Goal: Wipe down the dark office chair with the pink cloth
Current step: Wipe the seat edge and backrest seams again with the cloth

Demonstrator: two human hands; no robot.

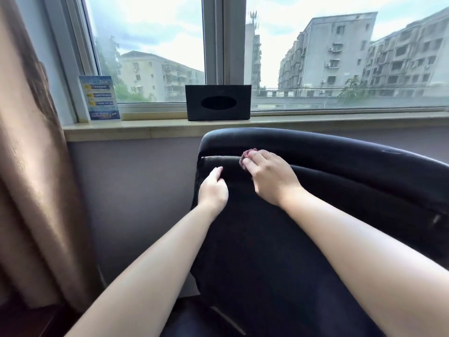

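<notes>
Blue card (100, 98), writing unreadable

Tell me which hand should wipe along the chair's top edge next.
Right. The right hand already presses the pink cloth against the chair back near its top edge; the left hand holds no cloth and rests on the chair's side.

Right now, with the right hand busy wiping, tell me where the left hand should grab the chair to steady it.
Grip the top left edge of the dark chair back, coming in from the left side. The left hand already rests there, fingers curled at the padded panel's edge, and the curved rim above gives a lip to hook. That stays clear of the right hand pressing the pink cloth near the top seam.
</notes>
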